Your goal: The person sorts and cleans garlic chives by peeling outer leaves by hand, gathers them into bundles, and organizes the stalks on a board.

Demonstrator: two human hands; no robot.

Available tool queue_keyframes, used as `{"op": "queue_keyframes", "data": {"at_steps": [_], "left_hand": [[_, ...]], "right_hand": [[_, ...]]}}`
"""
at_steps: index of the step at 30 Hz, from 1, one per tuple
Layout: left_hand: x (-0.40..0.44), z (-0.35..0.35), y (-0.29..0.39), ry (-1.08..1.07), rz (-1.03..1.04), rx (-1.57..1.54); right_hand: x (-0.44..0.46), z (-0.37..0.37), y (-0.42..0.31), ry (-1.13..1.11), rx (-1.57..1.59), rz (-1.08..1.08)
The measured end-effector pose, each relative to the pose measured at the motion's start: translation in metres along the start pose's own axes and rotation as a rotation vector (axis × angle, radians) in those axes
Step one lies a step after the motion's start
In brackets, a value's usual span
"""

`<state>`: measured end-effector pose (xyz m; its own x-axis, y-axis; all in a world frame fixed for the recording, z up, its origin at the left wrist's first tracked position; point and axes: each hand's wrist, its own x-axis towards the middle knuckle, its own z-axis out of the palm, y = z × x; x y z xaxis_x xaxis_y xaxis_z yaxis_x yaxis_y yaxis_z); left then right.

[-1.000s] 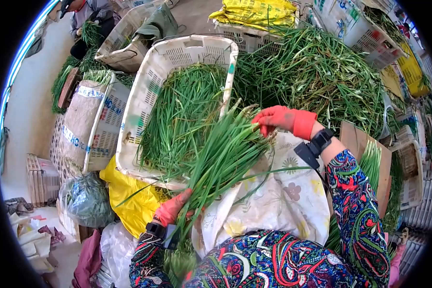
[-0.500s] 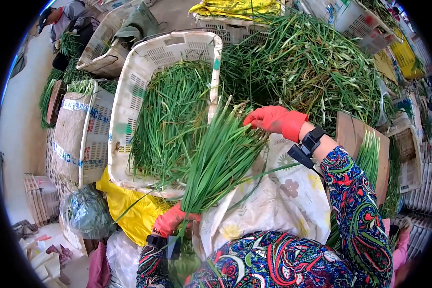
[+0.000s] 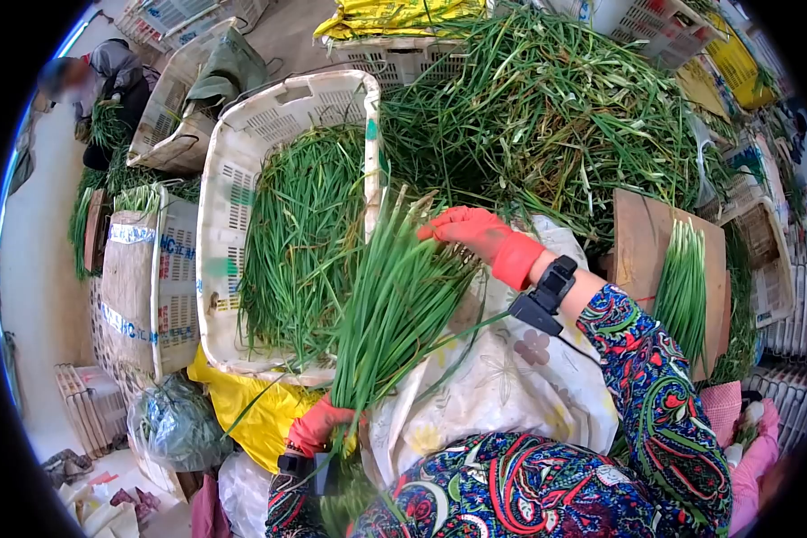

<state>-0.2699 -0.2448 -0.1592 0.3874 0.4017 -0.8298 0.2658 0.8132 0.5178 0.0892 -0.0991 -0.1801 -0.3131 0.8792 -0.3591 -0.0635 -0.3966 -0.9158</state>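
A loose bunch of garlic chives (image 3: pixel 390 309) slants across my lap, over the near right edge of a white plastic crate (image 3: pixel 208 309). Low down, my left hand (image 3: pixel 318 425), in a red rubber glove, is closed around the leafy end. My right hand (image 3: pixel 475 237), gloved alike, is at the upper, pale-stemmed end with its fingers pinched on chives at the bunch's right side. Its fingertips are partly hidden among the stems. Inside the crate lie more chives (image 3: pixel 305 224). A pale floral apron (image 3: pixel 502 377) covers my lap under the bunch.
A big heap of chives (image 3: pixel 547 117) rises beyond my right hand. On my right, a neat bundle (image 3: pixel 684 296) lies on a cardboard sheet (image 3: pixel 635 242). Yellow plastic (image 3: pixel 251 408) and a bagged bundle (image 3: pixel 177 421) are at left. Another person (image 3: pixel 117 76) holds greens at far left.
My right hand has shifted slightly left and down along the stem end. My left hand keeps its hold on the bunch. The view has turned a little to the right.
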Motion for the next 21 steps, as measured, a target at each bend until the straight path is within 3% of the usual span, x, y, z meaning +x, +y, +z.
{"op": "queue_keyframes", "data": {"at_steps": [3, 7, 8, 15, 19, 20, 21], "left_hand": [[0.001, -0.002, 0.0, -0.076, -0.004, -0.036], [-0.003, 0.005, 0.014, -0.075, -0.021, 0.004], [-0.002, 0.003, 0.01, -0.063, -0.022, -0.027], [0.004, -0.002, 0.002, -0.053, 0.019, -0.028], [0.007, -0.001, -0.001, -0.065, 0.042, -0.002], [0.007, -0.002, -0.002, -0.057, 0.043, 0.006], [0.007, -0.002, -0.002, -0.05, 0.043, 0.015]], "right_hand": [[-0.003, 0.008, 0.005, 0.09, 0.161, -0.004], [-0.012, 0.016, -0.004, 0.175, 0.053, -0.021], [-0.01, 0.019, -0.004, 0.188, 0.148, 0.018], [0.011, 0.002, 0.005, 0.486, -0.243, -0.192], [0.026, -0.049, -0.005, 0.629, 0.012, -0.443], [0.024, -0.069, -0.017, 0.758, -0.086, -0.3], [0.041, -0.106, 0.008, 0.831, -0.148, -0.298]]}}
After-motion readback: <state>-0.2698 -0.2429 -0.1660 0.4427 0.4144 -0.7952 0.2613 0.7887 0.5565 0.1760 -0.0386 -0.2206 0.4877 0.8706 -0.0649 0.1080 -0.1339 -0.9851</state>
